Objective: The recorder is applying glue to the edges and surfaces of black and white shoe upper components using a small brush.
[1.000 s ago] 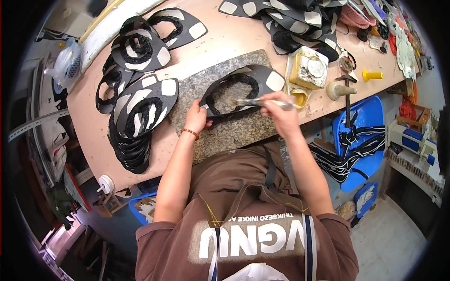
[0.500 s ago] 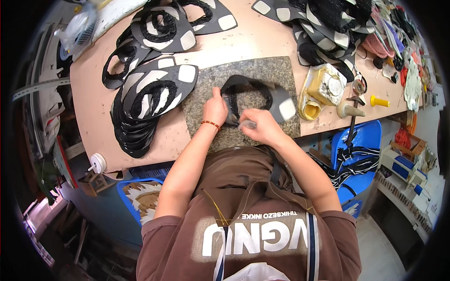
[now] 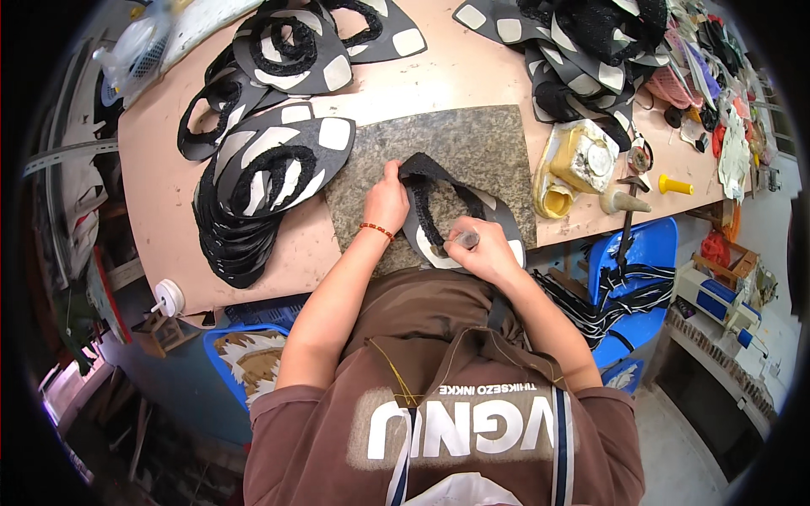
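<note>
A dark grey, ring-shaped shoe upper [image 3: 499, 217] with white patches and fuzzy black trim lies on a mottled grey board [image 3: 485, 139] at the table's near edge. The fingers of my left hand [image 3: 386, 202] pinch its upper left edge, where the black trim stands up. My right hand [image 3: 491, 253] rests over its lower right part, closed round a small grey tool with a blunt round end [image 3: 467, 239]. The tool's other end is hidden under the fingers, so its kind does not show.
Stacked similar uppers [image 3: 337, 133] lie left of the board; more pieces [image 3: 582, 80] are piled at back right. A glue-stained container [image 3: 591, 156], a wooden-looking cone [image 3: 629, 201] and a yellow spool [image 3: 675, 185] stand right. A blue chair [image 3: 661, 240] holds black-and-white strips.
The upper has turned on the board, its white-patched end swinging toward me. My right hand has moved slightly right and nearer me; my left hand keeps its pinch.
</note>
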Demonstrator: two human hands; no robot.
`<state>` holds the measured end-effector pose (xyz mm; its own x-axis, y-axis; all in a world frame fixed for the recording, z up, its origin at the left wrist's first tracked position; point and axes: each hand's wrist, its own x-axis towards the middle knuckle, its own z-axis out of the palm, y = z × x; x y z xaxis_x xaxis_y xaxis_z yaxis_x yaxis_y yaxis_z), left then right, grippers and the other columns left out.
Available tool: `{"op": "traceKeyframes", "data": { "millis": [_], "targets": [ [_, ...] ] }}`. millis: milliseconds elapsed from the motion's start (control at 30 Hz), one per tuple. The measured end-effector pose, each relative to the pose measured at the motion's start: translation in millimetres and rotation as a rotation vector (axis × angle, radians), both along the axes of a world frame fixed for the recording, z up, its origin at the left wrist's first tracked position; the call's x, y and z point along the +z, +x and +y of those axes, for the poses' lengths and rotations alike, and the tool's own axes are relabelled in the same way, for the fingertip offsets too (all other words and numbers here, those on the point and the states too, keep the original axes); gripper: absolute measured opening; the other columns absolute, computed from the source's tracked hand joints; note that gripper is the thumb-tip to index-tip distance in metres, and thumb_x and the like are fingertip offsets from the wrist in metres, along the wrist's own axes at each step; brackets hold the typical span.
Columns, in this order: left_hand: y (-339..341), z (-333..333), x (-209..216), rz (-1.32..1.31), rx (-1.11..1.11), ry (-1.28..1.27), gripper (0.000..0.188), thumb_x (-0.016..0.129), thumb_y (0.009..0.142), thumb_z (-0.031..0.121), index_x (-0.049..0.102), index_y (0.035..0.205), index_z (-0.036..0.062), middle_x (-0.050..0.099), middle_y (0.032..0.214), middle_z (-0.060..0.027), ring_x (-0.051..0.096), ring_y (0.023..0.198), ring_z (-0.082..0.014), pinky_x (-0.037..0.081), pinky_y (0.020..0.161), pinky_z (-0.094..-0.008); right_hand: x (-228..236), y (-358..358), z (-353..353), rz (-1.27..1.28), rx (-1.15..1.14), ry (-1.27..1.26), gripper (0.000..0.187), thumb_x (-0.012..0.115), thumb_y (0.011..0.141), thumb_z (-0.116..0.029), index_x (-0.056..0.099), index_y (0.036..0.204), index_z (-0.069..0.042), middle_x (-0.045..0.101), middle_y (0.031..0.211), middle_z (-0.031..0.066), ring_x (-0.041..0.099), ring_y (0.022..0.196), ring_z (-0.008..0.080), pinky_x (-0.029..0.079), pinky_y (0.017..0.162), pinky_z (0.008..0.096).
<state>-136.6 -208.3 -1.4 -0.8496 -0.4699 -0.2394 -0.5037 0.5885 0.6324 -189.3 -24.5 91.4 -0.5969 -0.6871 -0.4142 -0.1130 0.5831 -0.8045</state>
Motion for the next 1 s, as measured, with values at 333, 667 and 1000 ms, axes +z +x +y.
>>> {"op": "traceKeyframes", "data": {
  "millis": [333, 667, 1000],
  "targets": [
    [-25.9, -21.3, 50.3, 0.266, -0.167, 0.041, 0.043, 0.044, 0.078, 0.001, 0.043, 0.12, 0.0096, 0.061, 0.084, -0.0263, 0.059, 0.079, -0.0443, 0.047, 0.07, -0.0516, 17.3, -11.0, 51.8, -0.296, -0.362, -0.145, 0.012, 0.064, 0.076, -0.014, 0.057, 0.072, -0.006, 0.053, 0.061, -0.0005, 0.053, 0.053, 0.0065, 0.041, 0.048, 0.022],
    [-151.7, -228.7, 165.4, 0.515, 0.302, -0.312, 0.064, 0.062, 0.076, 0.013, 0.033, 0.13, -0.0037, 0.06, 0.099, -0.0302, 0.058, 0.097, -0.0413, 0.047, 0.087, -0.0427, 15.4, -8.5, 53.4, -0.241, -0.523, -0.351, 0.012, 0.063, 0.081, -0.01, 0.053, 0.079, -0.003, 0.054, 0.063, 0.0005, 0.05, 0.051, 0.0059, 0.041, 0.047, 0.0199],
    [-13.9, -230.2, 65.0, -0.405, -0.124, -0.652, 0.058, 0.071, 0.072, 0.028, 0.05, 0.122, 0.006, 0.046, 0.129, -0.0182, 0.044, 0.119, -0.0347, 0.038, 0.099, -0.0409, -2.2, 0.1, 96.3, -0.192, -0.752, -0.315, 0.01, 0.064, 0.08, -0.008, 0.055, 0.081, -0.004, 0.055, 0.064, 0.0004, 0.052, 0.051, 0.0069, 0.043, 0.047, 0.02]
  ]
}}
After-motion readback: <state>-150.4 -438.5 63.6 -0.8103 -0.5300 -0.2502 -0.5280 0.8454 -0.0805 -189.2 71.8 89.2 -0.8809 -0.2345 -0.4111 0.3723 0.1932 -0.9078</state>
